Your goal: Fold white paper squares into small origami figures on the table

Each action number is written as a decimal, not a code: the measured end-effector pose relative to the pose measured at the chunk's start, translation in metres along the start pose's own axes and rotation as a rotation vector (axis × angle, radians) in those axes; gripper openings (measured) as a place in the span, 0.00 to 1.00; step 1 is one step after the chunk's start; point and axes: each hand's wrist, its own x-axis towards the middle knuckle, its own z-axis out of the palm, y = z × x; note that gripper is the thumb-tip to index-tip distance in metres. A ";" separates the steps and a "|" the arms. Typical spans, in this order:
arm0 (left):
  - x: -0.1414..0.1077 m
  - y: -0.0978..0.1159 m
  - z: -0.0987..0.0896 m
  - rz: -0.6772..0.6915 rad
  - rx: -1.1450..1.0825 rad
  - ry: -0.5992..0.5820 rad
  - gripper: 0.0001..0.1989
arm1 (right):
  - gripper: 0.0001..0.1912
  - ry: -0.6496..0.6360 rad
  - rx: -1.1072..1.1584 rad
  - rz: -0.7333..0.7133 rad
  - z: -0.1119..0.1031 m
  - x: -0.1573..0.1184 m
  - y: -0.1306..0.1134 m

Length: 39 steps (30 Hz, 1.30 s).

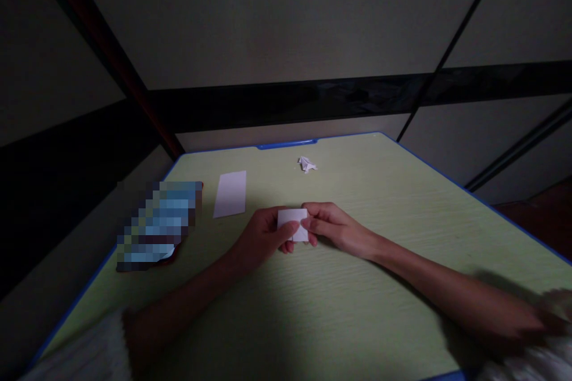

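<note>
A small white piece of folded paper (pixel 292 216), roughly square, is held between my two hands above the middle of the table. My left hand (pixel 263 235) grips its left side, thumb on top and fingertips showing below the lower edge. On the right side, my right hand (pixel 333 226) pinches the paper with the thumb on its face and fingers behind. The two thumbs nearly meet on the paper. Farther back lies a small folded paper figure (pixel 306 164) with pointed parts. To the left, a flat white sheet of paper (pixel 231 193) rests on the table.
The pale yellow-green table (pixel 357 321) has a blue edge and a blue strip (pixel 288 144) at its far side. A blurred-out flat object with a dark reddish rim (pixel 161 226) lies at the left. Behind the table stand grey panels with a black band (pixel 277 104).
</note>
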 end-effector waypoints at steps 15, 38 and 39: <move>0.003 -0.003 -0.001 0.019 -0.143 0.012 0.10 | 0.13 0.086 0.015 -0.030 0.000 0.002 0.005; 0.001 0.004 0.000 -0.032 0.002 0.133 0.07 | 0.13 0.186 0.136 0.001 -0.003 0.002 0.005; 0.001 0.005 0.000 -0.035 -0.005 0.117 0.07 | 0.14 0.170 0.158 -0.003 -0.003 0.002 0.006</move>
